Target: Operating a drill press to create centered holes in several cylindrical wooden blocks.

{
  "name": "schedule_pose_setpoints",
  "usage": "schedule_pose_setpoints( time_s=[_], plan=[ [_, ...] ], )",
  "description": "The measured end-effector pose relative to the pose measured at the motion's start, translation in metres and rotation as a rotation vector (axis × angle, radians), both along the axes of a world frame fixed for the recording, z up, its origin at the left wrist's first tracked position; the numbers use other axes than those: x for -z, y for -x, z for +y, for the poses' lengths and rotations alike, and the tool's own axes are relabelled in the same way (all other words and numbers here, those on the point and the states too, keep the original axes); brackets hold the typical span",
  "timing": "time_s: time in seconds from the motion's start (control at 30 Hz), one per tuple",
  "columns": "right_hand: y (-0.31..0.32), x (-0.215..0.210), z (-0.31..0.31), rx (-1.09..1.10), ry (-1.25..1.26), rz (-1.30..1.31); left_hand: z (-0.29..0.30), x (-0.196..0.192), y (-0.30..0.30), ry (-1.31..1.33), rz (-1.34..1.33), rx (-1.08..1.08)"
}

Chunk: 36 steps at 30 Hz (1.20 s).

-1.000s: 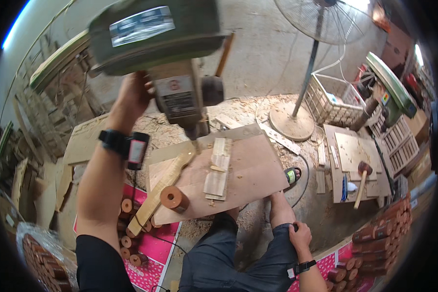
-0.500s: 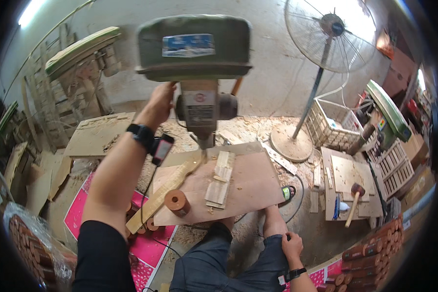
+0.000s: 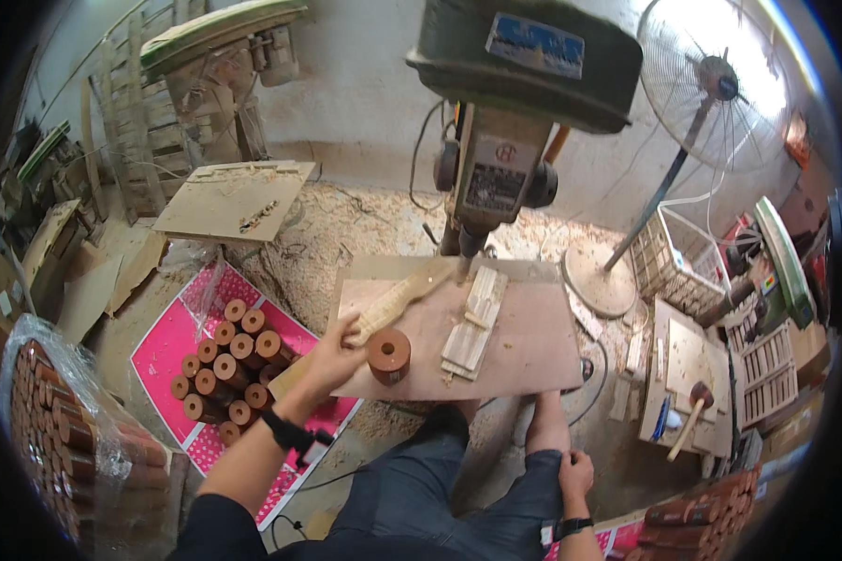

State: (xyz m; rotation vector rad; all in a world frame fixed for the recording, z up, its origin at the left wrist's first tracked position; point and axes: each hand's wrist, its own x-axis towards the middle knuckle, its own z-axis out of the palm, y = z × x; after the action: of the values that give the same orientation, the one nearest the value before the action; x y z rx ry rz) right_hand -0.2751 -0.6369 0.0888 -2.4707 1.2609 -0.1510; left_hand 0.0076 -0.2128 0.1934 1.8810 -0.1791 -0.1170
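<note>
Tabletop point(image 3: 547, 351): set beneath the drill point(image 3: 500, 164).
Strip point(image 3: 400, 299): laid across its ten o'clock side.
Left hand point(image 3: 339, 351): drawn from drill to strip, half-curled, grip unclear; drill thereby released.
Right hand point(image 3: 575, 474): loosely curled on knee point(image 3: 544, 462), five o'clock; contents hidden.

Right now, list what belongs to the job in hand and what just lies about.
Likely in use: drill press, shaped wooden piece at the left hand, brown cylinder beside it, pale wooden strips.
Apparently lying about: mallet, pedestal fan, plastic crate.

Labels point(image 3: 535, 44) on drill press point(image 3: 507, 150), lettering unreadable
</note>
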Motion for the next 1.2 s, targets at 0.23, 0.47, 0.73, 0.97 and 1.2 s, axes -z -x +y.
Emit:
schedule_pose_setpoints(
  time_s=[0.23, 0.47, 0.73, 0.97, 1.2],
  plan=[
    [-0.001, -0.001, 0.005, 0.026, 0.030, -0.007, -0.028, 0.040, 0.033, -0.083, -0.156, 0.019],
    [-0.002, 0.001, 0.005, 0.088, -0.009, -0.018, -0.067, 0.044, -0.020, -0.084, -0.139, -0.006],
    [-0.004, -0.001, 0.002, 0.055, -0.026, -0.034, -0.129, 0.046, -0.066, -0.122, -0.124, -0.004],
    [-0.010, -0.005, -0.003, 0.057, -0.048, -0.013, -0.158, 0.068, -0.072, -0.097, -0.323, -0.057],
    [-0.011, -0.007, -0.005, 0.063, -0.053, -0.009, -0.150, 0.081, -0.079, -0.074, 0.023, 0.028]
  ],
)
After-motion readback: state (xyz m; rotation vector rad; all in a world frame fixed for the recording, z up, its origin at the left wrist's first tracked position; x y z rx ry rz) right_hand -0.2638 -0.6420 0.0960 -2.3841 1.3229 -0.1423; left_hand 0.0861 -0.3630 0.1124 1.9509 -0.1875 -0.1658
